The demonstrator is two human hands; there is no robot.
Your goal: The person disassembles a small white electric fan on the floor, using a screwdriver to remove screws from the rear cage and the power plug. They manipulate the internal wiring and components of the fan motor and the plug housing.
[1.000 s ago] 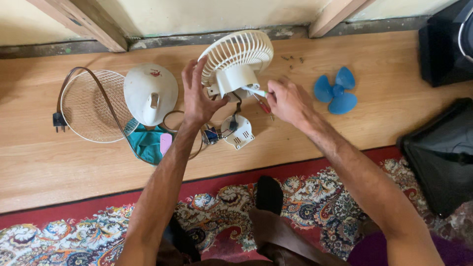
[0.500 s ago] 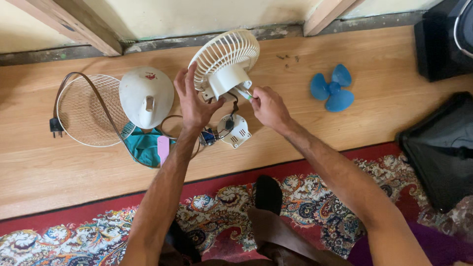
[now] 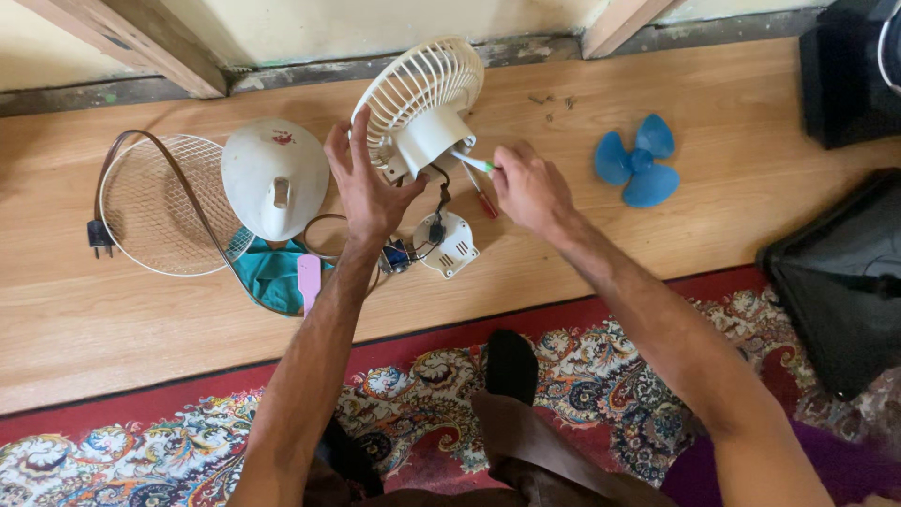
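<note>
Since earlier, right hand [image 3: 527, 188] shifted its gripped screwdriver [image 3: 472, 162] onto the motor [image 3: 430, 139]; left hand [image 3: 368, 191], fingers spread, steadies the grille [image 3: 413, 80]. Blade [image 3: 636, 161], cover [image 3: 275, 176] already off; reassembly remains.

A single head-worn camera looked steeply down from above the seated person, facing forward toward the wall base across the wooden floor [image 3: 713, 235]. It sat close, at arm's reach: both forearms entered from the bottom edge, and the patterned rug [image 3: 141, 460] filled the near strip. No second view shared the scene.
</note>
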